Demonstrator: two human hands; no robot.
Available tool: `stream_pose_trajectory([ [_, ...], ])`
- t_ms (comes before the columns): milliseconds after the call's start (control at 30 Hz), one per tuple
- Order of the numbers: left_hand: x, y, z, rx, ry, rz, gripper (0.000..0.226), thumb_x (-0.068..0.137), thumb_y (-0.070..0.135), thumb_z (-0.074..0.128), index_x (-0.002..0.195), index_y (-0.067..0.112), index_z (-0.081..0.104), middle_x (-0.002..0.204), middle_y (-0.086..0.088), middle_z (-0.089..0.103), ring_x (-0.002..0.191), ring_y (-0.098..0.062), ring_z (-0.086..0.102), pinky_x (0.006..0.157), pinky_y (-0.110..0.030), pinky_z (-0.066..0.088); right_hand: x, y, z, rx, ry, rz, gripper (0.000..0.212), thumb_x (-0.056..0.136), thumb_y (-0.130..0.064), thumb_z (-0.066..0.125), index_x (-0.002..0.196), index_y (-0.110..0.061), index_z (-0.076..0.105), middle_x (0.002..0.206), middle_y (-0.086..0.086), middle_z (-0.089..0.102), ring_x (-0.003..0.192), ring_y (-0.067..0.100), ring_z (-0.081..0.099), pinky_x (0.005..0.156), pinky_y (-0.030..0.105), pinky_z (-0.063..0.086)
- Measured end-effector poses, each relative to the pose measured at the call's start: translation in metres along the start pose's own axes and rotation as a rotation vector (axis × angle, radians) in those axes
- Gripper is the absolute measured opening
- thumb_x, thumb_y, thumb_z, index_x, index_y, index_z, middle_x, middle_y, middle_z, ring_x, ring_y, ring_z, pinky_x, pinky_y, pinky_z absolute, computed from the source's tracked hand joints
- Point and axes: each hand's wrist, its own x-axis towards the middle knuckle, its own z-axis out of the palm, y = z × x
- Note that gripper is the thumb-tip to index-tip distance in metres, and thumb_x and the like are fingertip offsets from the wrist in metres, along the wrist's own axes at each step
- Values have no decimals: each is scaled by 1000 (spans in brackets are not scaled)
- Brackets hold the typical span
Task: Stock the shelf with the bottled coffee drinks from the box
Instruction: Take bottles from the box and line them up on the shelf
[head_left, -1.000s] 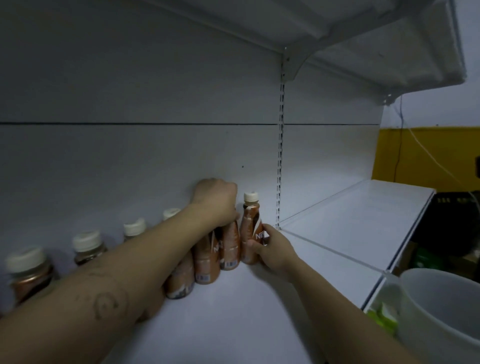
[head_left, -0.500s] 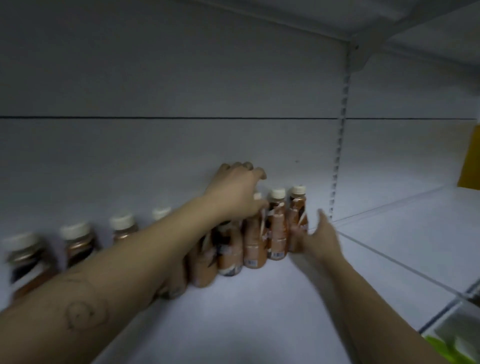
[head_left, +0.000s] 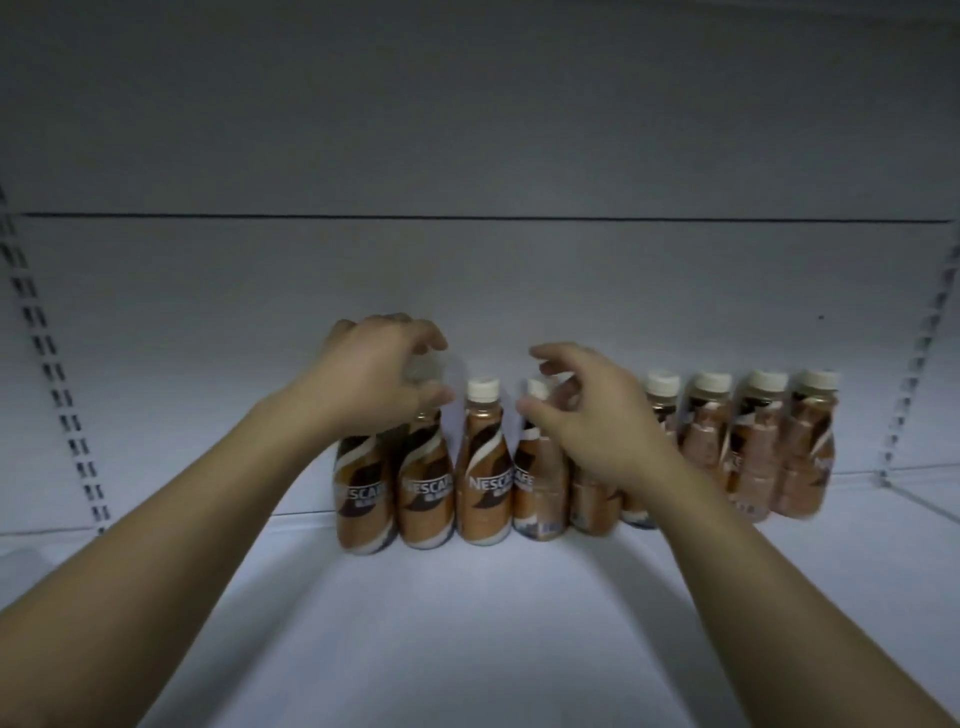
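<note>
Several brown bottled coffee drinks with cream caps stand in one row along the back of the white shelf (head_left: 467, 634). My left hand (head_left: 374, 376) is at the row's left end, its fingers closed over the cap of the second bottle (head_left: 425, 491). The third bottle (head_left: 480, 467) stands free between my hands. My right hand (head_left: 589, 418) hovers at the cap of the fourth bottle (head_left: 540, 493), fingers curled and apart, holding nothing. It hides parts of two bottles behind it. The right-hand bottles (head_left: 753, 447) look blurred. The box is out of view.
A white back panel (head_left: 467, 270) rises behind the bottles. Slotted metal uprights run up the left side (head_left: 57, 405) and the right side (head_left: 914, 374). Bare shelf surface lies in front of the row and to its left.
The view has swung left, so the row now sits centred. My right hand rose from the right end to the fourth bottle's cap. My left hand stays on caps near the left end.
</note>
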Motion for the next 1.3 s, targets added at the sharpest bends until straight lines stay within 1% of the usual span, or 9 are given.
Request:
stream_pose_trajectory([
  [200, 6, -28, -1, -88, -137, -29, 50, 78, 52, 69, 121, 30, 58, 109, 7, 65, 97, -16, 61, 86, -40, 53, 15, -30, 43, -168, -35, -83, 53, 86, -42, 64, 137, -32, 48, 130, -6, 56, 110, 16, 56, 88, 31, 47],
  [367, 14, -24, 18, -12, -132, 43, 46, 75, 58, 67, 108, 27, 63, 94, 5, 66, 83, -17, 60, 70, -33, 49, 24, -27, 59, -280, 26, -55, 38, 89, -35, 61, 125, -24, 60, 120, 0, 58, 104, 21, 58, 80, 28, 43],
  [533, 19, -26, 21, -22, -110, 47, 40, 71, 57, 72, 100, 30, 65, 91, 7, 67, 81, -17, 60, 65, -31, 46, 8, -13, 61, -223, 34, -70, 49, 91, -34, 60, 139, -27, 50, 129, -2, 58, 111, 14, 56, 88, 21, 41],
  [733, 16, -25, 23, -77, -107, 43, 41, 71, 52, 74, 104, 29, 64, 96, 6, 67, 85, -18, 60, 74, -34, 52, 4, -13, 66, -97, 101, -18, 49, 87, -30, 69, 133, -28, 55, 113, -2, 68, 96, 13, 64, 90, 34, 54],
  [967, 13, -21, 21, -41, -130, 35, 45, 73, 52, 72, 110, 28, 62, 104, 3, 66, 90, -19, 59, 76, -35, 50, 1, -18, 65, -155, 76, -42, 54, 87, -36, 66, 139, -28, 50, 127, -2, 62, 108, 12, 59, 92, 26, 48],
  [1033, 10, -12, 18, -57, -95, 55, 51, 76, 54, 69, 119, 27, 59, 112, 3, 64, 97, -18, 60, 79, -34, 50, 0, -21, 48, -102, 102, -39, 54, 88, -42, 63, 139, -31, 49, 129, -5, 61, 96, 8, 62, 87, 25, 49],
  [1100, 9, 5, 13, -77, -14, 117, 54, 79, 54, 65, 125, 28, 55, 119, 3, 59, 106, -18, 57, 85, -35, 48, 3, -15, 22, -46, 252, -5, 44, 90, -41, 60, 133, -33, 55, 126, -8, 62, 72, 3, 62, 79, 25, 50],
  [1167, 13, 27, 11, -74, 26, 200, 55, 81, 53, 64, 129, 29, 53, 125, 2, 57, 114, -19, 53, 92, -36, 46, 6, 2, -3, -80, 387, 39, 36, 91, -36, 60, 127, -32, 61, 122, -9, 65, 63, 2, 58, 77, 27, 49],
  [1300, 36, 63, 18, -51, -171, 189, 57, 79, 54, 67, 128, 29, 54, 122, 0, 61, 108, -23, 57, 84, -33, 46, 4, 44, -10, -177, 256, 180, 37, 90, -36, 61, 127, -28, 62, 122, -2, 67, 86, 8, 62, 80, 22, 42],
])
